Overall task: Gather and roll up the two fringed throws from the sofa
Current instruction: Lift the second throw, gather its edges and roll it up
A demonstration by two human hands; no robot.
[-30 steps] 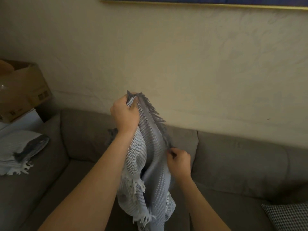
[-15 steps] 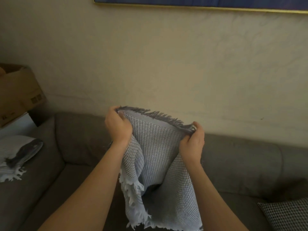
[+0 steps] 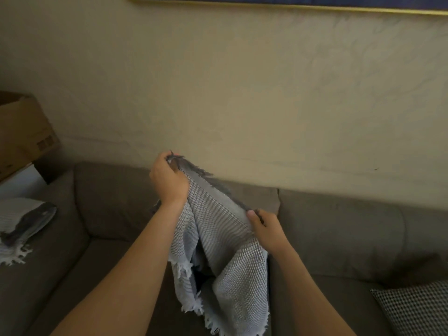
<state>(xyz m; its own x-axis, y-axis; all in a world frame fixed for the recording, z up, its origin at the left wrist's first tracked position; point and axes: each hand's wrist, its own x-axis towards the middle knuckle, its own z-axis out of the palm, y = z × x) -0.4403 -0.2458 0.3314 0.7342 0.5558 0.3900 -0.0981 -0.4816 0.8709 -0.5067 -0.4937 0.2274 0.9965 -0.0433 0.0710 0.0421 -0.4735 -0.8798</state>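
A grey waffle-weave throw (image 3: 230, 258) with a dark fringed top edge and pale fringe at the bottom hangs in front of me over the sofa. My left hand (image 3: 168, 180) grips its upper corner, held high. My right hand (image 3: 265, 229) pinches the same fringed edge lower and to the right, so the edge slopes down between them. A second throw (image 3: 21, 224), pale with a dark band and white fringe, lies folded on the sofa's left end.
The brown sofa (image 3: 339, 238) runs along a beige wall. A cardboard box (image 3: 21, 132) stands at the far left. A black-and-white checked cushion (image 3: 417, 309) lies at the lower right. A gold-edged frame (image 3: 291, 3) hangs above.
The fringed edge was stretched level between both hands; my right hand has dropped lower and the edge now slants down to the right. The throw hangs more bunched.
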